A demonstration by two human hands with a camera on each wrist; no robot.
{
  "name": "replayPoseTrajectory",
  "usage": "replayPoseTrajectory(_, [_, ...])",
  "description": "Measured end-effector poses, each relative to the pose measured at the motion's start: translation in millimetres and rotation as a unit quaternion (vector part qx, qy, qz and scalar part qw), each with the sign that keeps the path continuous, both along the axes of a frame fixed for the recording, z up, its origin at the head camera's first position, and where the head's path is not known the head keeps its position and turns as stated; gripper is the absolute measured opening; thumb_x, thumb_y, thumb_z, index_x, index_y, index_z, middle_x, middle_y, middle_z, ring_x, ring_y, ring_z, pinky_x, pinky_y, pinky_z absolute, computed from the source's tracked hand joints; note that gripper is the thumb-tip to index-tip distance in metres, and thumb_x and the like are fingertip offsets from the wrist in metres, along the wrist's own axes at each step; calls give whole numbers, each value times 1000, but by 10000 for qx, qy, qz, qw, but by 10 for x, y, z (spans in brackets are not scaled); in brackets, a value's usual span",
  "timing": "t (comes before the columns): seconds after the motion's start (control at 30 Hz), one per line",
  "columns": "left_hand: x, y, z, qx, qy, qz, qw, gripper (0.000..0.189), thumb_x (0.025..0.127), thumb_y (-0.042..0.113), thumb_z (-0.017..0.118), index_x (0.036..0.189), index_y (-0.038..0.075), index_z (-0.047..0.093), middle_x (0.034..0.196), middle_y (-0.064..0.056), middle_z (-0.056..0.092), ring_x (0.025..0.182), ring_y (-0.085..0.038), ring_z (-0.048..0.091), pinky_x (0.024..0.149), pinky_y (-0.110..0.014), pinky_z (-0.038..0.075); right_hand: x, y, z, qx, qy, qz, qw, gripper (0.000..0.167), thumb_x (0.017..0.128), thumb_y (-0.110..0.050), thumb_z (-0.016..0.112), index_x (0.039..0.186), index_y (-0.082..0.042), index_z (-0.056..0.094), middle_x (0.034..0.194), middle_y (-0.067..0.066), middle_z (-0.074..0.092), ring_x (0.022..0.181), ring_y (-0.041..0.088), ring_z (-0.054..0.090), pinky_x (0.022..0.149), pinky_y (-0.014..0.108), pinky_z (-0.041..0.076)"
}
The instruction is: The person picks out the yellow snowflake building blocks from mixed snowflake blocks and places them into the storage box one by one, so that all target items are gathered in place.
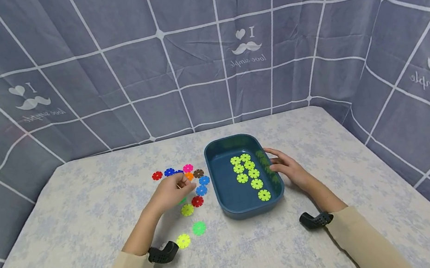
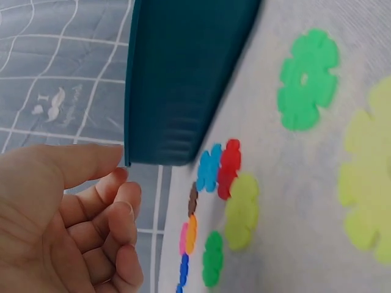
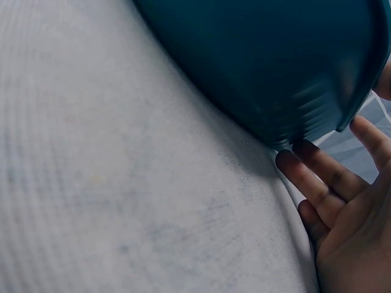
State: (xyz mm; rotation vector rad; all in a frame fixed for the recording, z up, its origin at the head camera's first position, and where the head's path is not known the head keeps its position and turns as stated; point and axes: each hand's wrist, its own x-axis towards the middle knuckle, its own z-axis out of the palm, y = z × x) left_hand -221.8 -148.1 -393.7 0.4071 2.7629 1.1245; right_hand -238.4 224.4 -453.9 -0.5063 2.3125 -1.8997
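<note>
My left hand [image 1: 173,191] hovers above a loose group of flower-shaped plastic discs at the tray's left. Its fingers are bent, thumb and forefinger tips close together; a thin yellowish sliver shows between them in the head view, but the left wrist view shows no disc there. The right hand [image 1: 291,171] touches the right side of a dark teal tray [image 1: 225,200], fingers fairly straight against its outer wall and rim. Inside that tray lie several yellow-green discs [image 1: 253,173]. Under and around the left hand are a red disc [image 1: 197,201], blue disc [image 1: 201,190] and brown disc [image 1: 198,173].
Nearer me lie a green disc [image 1: 199,228] and a yellow disc [image 1: 183,240], with another yellow disc [image 1: 186,210] beyond them. A pale patterned cloth [image 1: 259,253] covers the table. Grey checked curtains [image 1: 198,57] hang behind it and on the right.
</note>
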Motion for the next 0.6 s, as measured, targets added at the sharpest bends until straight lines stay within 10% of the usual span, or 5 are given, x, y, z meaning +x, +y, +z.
replayPoseTrajectory(0.6, [107,-199,-232,-88,-48,83,9999,17,94,21,65,83,9,60,75,-2,57,66,-17,49,60,-31,40,14,-9,30,-33,8,27,10000,56,100,-12,50,152,-8,30,143,28,42,132,43,39,106,62,27])
